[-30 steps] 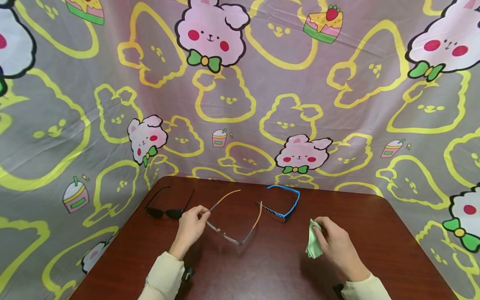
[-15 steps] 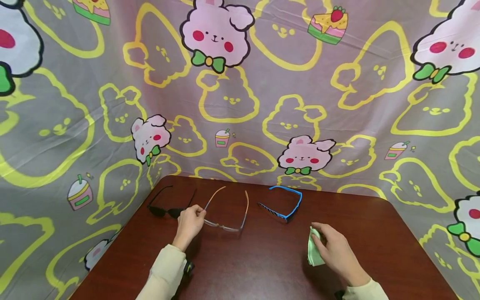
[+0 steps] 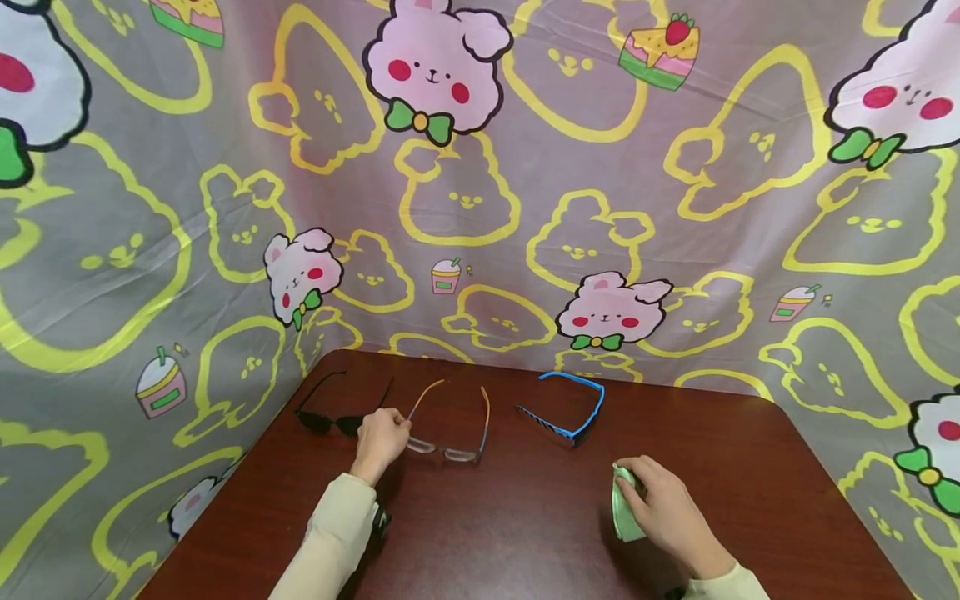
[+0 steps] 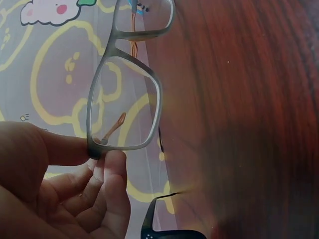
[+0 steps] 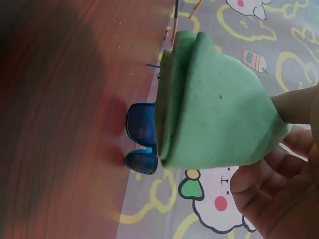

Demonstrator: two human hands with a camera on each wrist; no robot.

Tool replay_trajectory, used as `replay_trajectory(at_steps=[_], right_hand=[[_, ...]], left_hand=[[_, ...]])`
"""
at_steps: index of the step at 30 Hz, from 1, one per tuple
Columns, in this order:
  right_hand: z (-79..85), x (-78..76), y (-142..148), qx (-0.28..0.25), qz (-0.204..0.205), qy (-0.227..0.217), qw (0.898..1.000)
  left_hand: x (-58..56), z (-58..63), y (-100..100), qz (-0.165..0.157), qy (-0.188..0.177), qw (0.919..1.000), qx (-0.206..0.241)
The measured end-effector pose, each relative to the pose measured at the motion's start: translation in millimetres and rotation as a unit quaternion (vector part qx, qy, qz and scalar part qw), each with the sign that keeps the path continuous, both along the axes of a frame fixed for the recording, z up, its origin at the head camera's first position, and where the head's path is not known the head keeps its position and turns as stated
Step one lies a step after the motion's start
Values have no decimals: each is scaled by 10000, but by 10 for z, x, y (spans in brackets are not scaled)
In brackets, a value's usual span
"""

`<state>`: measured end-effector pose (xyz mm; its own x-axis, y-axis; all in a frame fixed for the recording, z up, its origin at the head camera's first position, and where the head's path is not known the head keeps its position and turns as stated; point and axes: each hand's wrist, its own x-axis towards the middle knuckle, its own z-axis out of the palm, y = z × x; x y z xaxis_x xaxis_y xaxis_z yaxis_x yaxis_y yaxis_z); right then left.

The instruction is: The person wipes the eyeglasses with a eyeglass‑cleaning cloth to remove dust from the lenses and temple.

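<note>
My left hand pinches clear-lens eyeglasses at the corner where the lens frame meets one temple. In the left wrist view the grey frame sits between thumb and fingertips, with orange temple tips behind the lenses. Over the table's right side my right hand holds a folded light-green cloth. The right wrist view shows the cloth pinched at one corner between thumb and fingers, its folded layers hanging away from the hand.
Black sunglasses lie on the brown table just left of my left hand, their temples extending back. Blue-framed sunglasses rest at the back, right of the eyeglasses. A patterned cloth backdrop rises along the table's back and sides.
The eyeglasses have turned in my left hand and shifted left, their lenses now facing me more squarely. My right hand has lowered slightly with the cloth. Both pairs of sunglasses stayed put.
</note>
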<state>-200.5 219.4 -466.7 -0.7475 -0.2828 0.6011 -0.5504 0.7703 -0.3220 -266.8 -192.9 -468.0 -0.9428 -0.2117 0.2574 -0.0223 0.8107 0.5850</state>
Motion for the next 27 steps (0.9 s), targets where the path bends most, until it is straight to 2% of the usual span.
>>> replay_trajectory(at_steps=[11, 19, 27], right_hand=[[-69, -21, -38, 2, 135, -281, 9995], [-35, -10, -57, -33, -52, -830, 9965], [0, -42, -59, 45, -106, -620, 9980]], left_hand=[[-144, -25, -66, 287, -533, 9980, -176], [-203, -37, -132, 390, -802, 9959, -154], [-266, -52, -134, 420, -894, 9951, -26]])
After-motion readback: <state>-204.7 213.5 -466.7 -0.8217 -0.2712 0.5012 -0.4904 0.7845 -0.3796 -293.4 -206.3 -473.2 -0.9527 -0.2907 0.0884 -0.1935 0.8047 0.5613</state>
